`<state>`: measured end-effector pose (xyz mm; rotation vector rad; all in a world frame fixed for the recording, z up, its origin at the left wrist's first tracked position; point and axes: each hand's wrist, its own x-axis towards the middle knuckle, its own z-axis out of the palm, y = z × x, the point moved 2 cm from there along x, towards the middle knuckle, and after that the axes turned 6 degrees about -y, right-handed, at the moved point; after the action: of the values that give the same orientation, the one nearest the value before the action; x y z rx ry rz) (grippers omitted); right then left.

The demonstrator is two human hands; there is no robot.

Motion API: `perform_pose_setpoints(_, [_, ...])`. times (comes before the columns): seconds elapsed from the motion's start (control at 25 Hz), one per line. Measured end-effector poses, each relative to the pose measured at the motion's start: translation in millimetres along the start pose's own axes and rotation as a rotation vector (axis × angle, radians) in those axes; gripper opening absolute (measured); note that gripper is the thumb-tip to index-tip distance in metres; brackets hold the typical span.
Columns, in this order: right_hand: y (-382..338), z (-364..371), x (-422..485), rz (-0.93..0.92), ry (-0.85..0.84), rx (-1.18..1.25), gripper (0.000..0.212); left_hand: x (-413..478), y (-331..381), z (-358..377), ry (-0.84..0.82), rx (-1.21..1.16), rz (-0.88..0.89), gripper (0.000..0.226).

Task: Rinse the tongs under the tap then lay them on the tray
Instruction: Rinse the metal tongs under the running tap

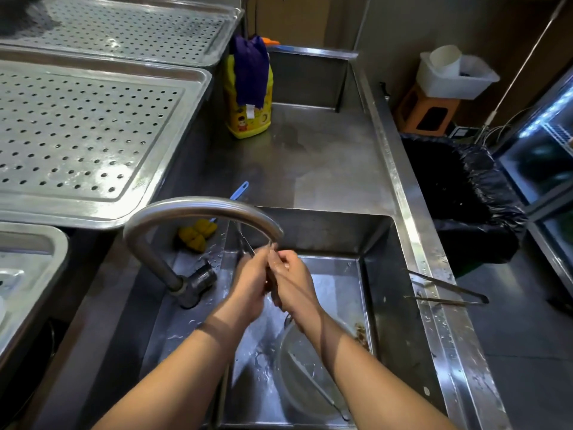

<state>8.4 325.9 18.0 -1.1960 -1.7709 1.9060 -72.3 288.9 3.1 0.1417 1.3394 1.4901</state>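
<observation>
Stainless steel fills the head view: a bench [325, 156] with a sink [387, 274] sunk into its near end, and a curved tap [198, 209] arching over the sink from the left. Both hands meet just under the tap's spout. The left hand [251, 283] and the right hand [293, 283] are pressed close together, fingers curled round the tongs [246, 240]. The thin metal arms of the tongs stick up and away from the fingertips and pass behind the spout; the lower part is hidden between the palms. Whether water runs from the spout cannot be told, though the sink floor beneath the wrists is wet and shining.

On the left of the tap lies the tray [86, 135], perforated and beaded with drops, well apart from the hands. A second perforated tray [130, 29] lies behind it.

Below the right forearm a clear bowl [294, 398] sits in the sink with a thin metal utensil [316, 383] lying in it. Another pair of tongs [449, 293] rests across the sink's right rim, its closed end pointing right. A yellow brush [195, 234] with a blue handle lies on the bench behind the tap. Farther back stands a yellow bottle [248, 119] with a purple cloth [251, 69] draped over it. A black-lined bin [459, 193] stands on the floor just right of the bench.
</observation>
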Motion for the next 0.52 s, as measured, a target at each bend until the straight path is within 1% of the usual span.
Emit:
perform_pose_setpoints(0.04, [1.3,0.3,0.1,-0.053,0.030,-0.104,0.026,-1.0,-0.8,-0.8,-0.006,-0.036,0.003,0.024])
perform_pose_setpoints(0.08, [5.7,0.9,-2.0,-0.097,0.012,-0.164,0.017,0.4,2.3,-3.7,-0.037,-0.094,0.010,0.025])
perform_pose_setpoints(0.12, [10.4,3.7,-5.8,-0.130,-0.038,-0.185,0.014,3.8,8.5,-8.6,-0.047,-0.161,0.016,0.026])
perform_pose_setpoints(0.16, [14.7,7.7,-11.4,-0.133,-0.107,-0.148,0.014,5.7,16.7,-12.5,-0.050,-0.222,0.014,0.030])
perform_pose_setpoints(0.24, [16.6,12.6,-21.2,-0.056,-0.229,0.070,0.004,6.8,28.4,-15.7,-0.047,-0.242,0.008,0.034])
perform_pose_setpoints(0.28, [15.6,11.4,-22.4,-0.011,-0.244,0.177,0.012,4.3,29.9,-13.4,-0.063,-0.217,0.028,0.028])
perform_pose_setpoints(0.36, [12.2,6.9,-20.5,0.107,-0.240,0.352,0.040,-4.5,26.4,-6.3,-0.102,-0.134,0.057,0.010])
perform_pose_setpoints(0.4, [9.9,5.1,-19.1,0.160,-0.243,0.415,0.051,-10.4,23.4,-4.0,-0.115,-0.090,0.054,0.010])
perform_pose_setpoints(0.48, [9.5,6.0,-15.8,0.231,-0.286,0.463,0.061,-22.2,19.4,-5.3,-0.125,-0.037,0.022,0.031])
perform_pose_setpoints(0.52, [9.4,8.2,-15.1,0.240,-0.314,0.487,0.060,-25.7,17.9,-9.3,-0.123,-0.037,0.003,0.039])
